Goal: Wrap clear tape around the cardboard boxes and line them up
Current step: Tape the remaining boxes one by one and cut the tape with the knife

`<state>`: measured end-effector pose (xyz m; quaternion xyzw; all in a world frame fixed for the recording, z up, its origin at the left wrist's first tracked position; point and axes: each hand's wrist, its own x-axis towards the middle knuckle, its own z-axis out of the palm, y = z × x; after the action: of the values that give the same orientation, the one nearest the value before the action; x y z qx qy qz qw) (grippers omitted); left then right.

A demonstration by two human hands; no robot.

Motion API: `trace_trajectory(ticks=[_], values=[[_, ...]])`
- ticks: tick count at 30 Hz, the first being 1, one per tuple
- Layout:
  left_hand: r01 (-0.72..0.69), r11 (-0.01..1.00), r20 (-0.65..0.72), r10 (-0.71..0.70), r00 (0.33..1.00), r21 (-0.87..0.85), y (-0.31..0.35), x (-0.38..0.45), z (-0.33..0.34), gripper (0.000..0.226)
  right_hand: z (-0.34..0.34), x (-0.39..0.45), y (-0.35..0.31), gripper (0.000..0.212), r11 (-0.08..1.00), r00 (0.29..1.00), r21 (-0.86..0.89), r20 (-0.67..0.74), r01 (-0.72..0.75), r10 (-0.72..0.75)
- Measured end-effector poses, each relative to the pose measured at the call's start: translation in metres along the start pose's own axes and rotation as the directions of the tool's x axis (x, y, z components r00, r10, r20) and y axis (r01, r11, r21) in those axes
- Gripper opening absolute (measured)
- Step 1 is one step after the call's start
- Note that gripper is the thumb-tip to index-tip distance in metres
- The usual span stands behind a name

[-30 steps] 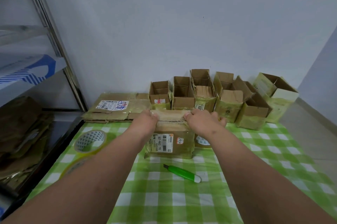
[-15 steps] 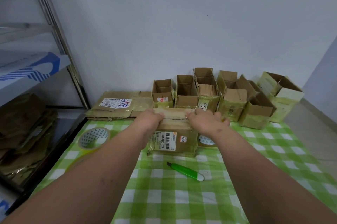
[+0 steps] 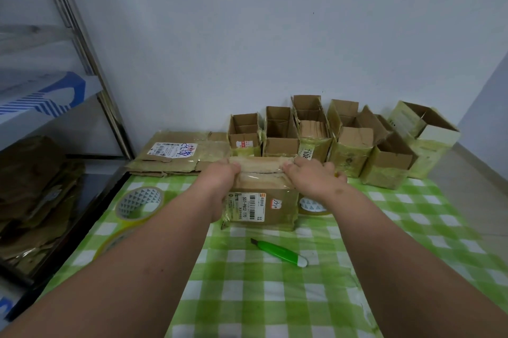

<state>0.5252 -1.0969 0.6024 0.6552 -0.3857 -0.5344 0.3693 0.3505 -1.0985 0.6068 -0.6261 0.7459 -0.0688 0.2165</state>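
Note:
A taped cardboard box [image 3: 261, 207] with a barcode label stands on the green checked tablecloth [image 3: 275, 296] in the middle. My left hand [image 3: 220, 175] grips its top left edge and my right hand [image 3: 313, 176] grips its top right, thumbs pressed on the closed flaps. Behind it, a row of open taped boxes [image 3: 316, 134] lines the wall. A clear tape roll [image 3: 138, 201] lies at the left, and a second roll [image 3: 312, 205] peeks out behind the box's right side.
A green utility knife [image 3: 279, 252] lies in front of the box. Flattened cardboard [image 3: 176, 154] lies at the back left. A metal shelf [image 3: 82, 43] with stacked cardboard [image 3: 33, 194] stands left of the table. The floor drops off to the right.
Both hands stay on the box top with hardly any shift. The view has tilted slightly, so everything sits a little differently in frame.

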Motion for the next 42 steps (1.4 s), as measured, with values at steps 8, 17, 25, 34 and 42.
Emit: trace_trajectory(ticks=[8,17,25,34,42], values=[[-0.058,0.988,-0.006,0.060,0.998,0.140,-0.005,0.006,-0.003,0.040,0.003,-0.002,0.007,0.032,0.994,0.998,0.103,-0.036,0.047,-0.043],[-0.075,0.986,-0.093,0.090,0.992,0.152,-0.006,0.002,-0.001,0.049,-0.005,-0.009,0.040,0.037,0.980,0.979,0.090,-0.117,0.179,-0.168],[-0.278,0.920,-0.240,0.346,0.907,0.276,-0.019,-0.006,-0.003,0.035,-0.002,-0.008,0.050,0.057,0.992,0.990,0.088,-0.119,0.090,-0.079],[-0.328,0.931,-0.162,0.352,0.922,0.159,-0.028,-0.014,-0.012,0.039,0.000,-0.024,0.046,0.059,0.976,0.980,0.171,-0.165,0.136,-0.107],[-0.421,0.889,-0.326,0.458,0.827,0.182,0.004,0.004,-0.033,0.011,-0.021,-0.047,0.028,0.042,0.839,0.969,0.485,-0.119,0.246,-0.216]])
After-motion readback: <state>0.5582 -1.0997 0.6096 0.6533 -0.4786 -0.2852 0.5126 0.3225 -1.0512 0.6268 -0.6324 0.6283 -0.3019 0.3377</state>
